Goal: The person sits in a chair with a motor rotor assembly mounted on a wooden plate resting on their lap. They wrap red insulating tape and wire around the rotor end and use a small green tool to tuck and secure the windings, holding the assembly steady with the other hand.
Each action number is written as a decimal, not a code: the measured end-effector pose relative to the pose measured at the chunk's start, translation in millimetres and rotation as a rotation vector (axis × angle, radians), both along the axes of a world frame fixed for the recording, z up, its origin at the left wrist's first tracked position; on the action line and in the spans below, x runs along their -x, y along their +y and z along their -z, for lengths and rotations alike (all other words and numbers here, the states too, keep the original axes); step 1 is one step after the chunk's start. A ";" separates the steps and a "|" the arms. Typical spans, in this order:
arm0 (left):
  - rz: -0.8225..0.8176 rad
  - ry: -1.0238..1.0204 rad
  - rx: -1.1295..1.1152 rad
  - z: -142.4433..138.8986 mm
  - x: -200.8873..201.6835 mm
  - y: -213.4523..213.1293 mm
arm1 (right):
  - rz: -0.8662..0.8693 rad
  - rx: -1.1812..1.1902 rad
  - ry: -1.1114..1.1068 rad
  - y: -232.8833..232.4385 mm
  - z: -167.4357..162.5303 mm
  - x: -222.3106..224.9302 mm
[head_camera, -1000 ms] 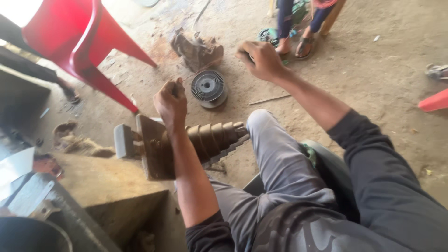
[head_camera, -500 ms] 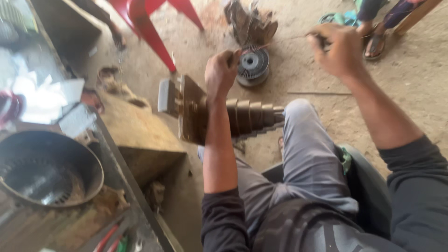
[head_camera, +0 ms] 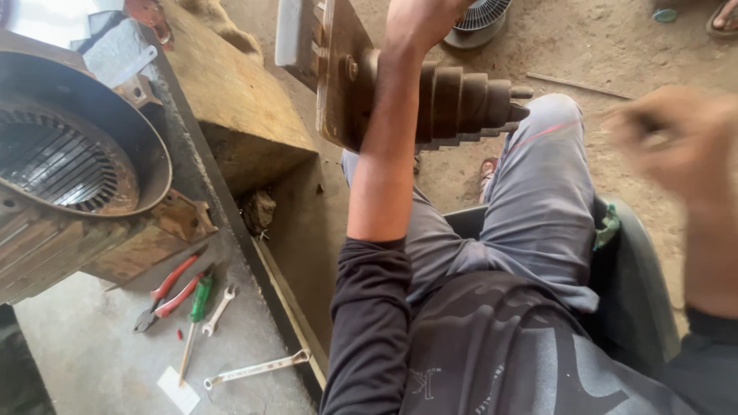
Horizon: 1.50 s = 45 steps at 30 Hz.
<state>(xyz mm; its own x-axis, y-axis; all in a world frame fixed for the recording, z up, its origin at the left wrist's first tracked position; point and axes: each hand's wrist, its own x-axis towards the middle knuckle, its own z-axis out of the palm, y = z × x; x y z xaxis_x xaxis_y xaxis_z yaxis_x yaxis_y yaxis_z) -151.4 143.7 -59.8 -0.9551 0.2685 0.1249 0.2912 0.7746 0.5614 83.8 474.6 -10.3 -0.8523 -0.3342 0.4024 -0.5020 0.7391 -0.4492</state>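
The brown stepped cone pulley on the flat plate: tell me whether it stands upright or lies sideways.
Sideways. The brown stepped cone pulley points its narrow end right, across the knee, with the left hand on top.

My grey bench (head_camera: 92, 361) carries red-handled pliers (head_camera: 165, 294), a green screwdriver (head_camera: 197, 307) and two spanners (head_camera: 256, 369); beyond it, dusty floor (head_camera: 615, 54).

Red-handled pliers (head_camera: 171, 292), green-handled screwdriver (head_camera: 200, 300), brown stepped pulley (head_camera: 461, 104), grey trousers (head_camera: 538, 200), possibly black patterned shirt (head_camera: 492, 346).

Left hand (head_camera: 419, 23) reaches forward, arm straight, its grip closed; right hand (head_camera: 676, 142) blurred, raised.
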 end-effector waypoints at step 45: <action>0.229 0.424 0.273 -83.5 -181.1 -1.7 | 0.038 0.259 -0.146 -95.7 41.7 9.3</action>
